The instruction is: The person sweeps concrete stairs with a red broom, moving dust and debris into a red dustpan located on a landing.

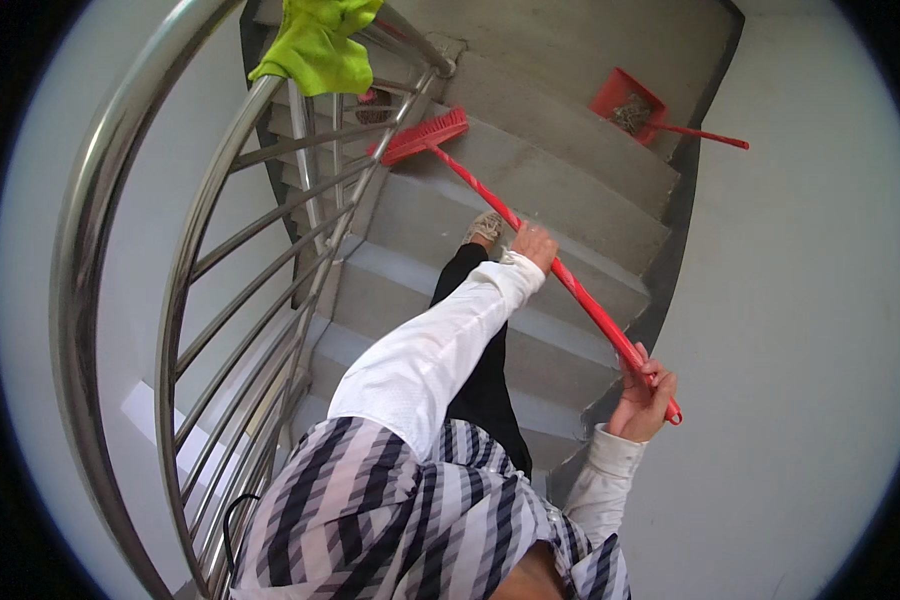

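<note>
A red broom [592, 304] runs diagonally across the stairs, its handle wrapped by both of my hands. My left hand [536, 244] grips the middle of the handle. Near its looped top end, my right hand [645, 396] holds the handle against the palm. The bristled broom head [424, 137] rests at the left end of a step, against the railing posts. Further down, a red dustpan [606, 94] with a heap of grey debris [631, 115] lies on the lower level, its handle [709, 136] pointing right toward the wall.
Curved metal railings [187, 247] line the left side, with a lime-green cloth [321, 49] draped over them. Concrete steps [562, 187] descend ahead to a landing [570, 30]. A white wall [780, 300] with a dark skirting band borders the right. My shoe [484, 226] stands on a step.
</note>
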Tool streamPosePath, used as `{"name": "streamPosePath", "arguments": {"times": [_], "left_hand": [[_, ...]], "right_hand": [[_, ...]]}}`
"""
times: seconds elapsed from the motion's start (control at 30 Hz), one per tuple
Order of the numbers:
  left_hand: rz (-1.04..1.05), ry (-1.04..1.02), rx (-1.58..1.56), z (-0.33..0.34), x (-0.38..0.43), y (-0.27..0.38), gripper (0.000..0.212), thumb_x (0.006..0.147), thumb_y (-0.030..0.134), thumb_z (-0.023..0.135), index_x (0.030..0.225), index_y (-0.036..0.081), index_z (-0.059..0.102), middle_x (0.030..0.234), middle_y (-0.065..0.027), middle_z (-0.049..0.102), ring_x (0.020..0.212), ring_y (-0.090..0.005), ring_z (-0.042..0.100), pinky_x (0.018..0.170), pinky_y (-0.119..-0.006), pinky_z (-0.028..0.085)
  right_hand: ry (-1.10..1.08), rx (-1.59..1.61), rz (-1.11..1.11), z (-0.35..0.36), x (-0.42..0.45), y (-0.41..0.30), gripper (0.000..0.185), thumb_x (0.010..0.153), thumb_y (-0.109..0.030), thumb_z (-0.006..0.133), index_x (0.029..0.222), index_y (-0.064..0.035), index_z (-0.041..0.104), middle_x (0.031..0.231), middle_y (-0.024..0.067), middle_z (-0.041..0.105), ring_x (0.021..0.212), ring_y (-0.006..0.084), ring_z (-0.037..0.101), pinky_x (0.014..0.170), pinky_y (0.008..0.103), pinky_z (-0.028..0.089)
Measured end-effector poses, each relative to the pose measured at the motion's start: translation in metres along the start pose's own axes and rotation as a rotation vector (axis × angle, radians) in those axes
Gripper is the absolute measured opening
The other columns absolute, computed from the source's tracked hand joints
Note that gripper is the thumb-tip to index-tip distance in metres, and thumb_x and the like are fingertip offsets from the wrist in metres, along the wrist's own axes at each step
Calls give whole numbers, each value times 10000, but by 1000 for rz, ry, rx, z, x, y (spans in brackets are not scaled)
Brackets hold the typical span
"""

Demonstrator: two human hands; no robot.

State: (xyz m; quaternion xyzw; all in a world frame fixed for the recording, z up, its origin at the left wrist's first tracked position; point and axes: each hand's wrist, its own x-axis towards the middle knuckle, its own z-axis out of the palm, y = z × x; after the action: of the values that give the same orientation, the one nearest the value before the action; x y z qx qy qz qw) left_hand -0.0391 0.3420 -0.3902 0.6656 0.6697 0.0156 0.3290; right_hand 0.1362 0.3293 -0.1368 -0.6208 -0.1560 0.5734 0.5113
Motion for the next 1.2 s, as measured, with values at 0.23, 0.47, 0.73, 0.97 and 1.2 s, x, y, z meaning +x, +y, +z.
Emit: {"name": "streamPosePath", "arguments": {"times": [0.23, 0.47, 0.73, 0.97, 1.2], "left_hand": [[201, -11, -207, 19, 38, 118, 189, 711, 321, 639, 730, 134, 626, 828, -66, 610, 892, -257, 570, 838, -424, 402], [311, 194, -411, -49, 21, 152, 175, 655, 222, 672, 759, 113, 584, 816, -76, 564, 888, -271, 541, 928, -424, 354], [347, 89, -359, -72, -42, 15, 267, 675, 308, 680, 676, 99, 513, 719, -86, 548, 791, -276, 548, 764, -418, 381], [321, -5, -151, -29, -22, 64, 275, 745, 366, 621, 675, 101, 640, 676, -109, 606, 761, -281, 591, 749, -398, 438], [415, 178, -112, 11, -31, 137, 187, 721, 288, 634, 679, 106, 631, 730, -90, 610, 804, -272, 583, 845, -409, 401]], "right_hand": [[-328, -738, -355, -10, -3, -82, 194, 875, -170, 507, 726, -48, 483, 729, 73, 513, 887, 304, 567, 920, 548, 391], [-251, -594, -478, -33, -32, -127, 263, 809, -213, 550, 638, -49, 436, 656, 99, 503, 683, 204, 529, 926, 595, 357], [-473, -422, -300, 5, -33, 8, 220, 832, -196, 563, 696, -42, 483, 828, 105, 591, 1003, 376, 538, 953, 541, 334], [-551, -625, -267, -25, -10, -28, 98, 793, -34, 532, 703, 4, 521, 806, 100, 587, 1019, 373, 548, 922, 493, 376], [-635, -478, -461, -131, -24, -35, 177, 852, -142, 501, 719, -25, 492, 812, 124, 580, 1038, 393, 522, 945, 549, 342]]}}
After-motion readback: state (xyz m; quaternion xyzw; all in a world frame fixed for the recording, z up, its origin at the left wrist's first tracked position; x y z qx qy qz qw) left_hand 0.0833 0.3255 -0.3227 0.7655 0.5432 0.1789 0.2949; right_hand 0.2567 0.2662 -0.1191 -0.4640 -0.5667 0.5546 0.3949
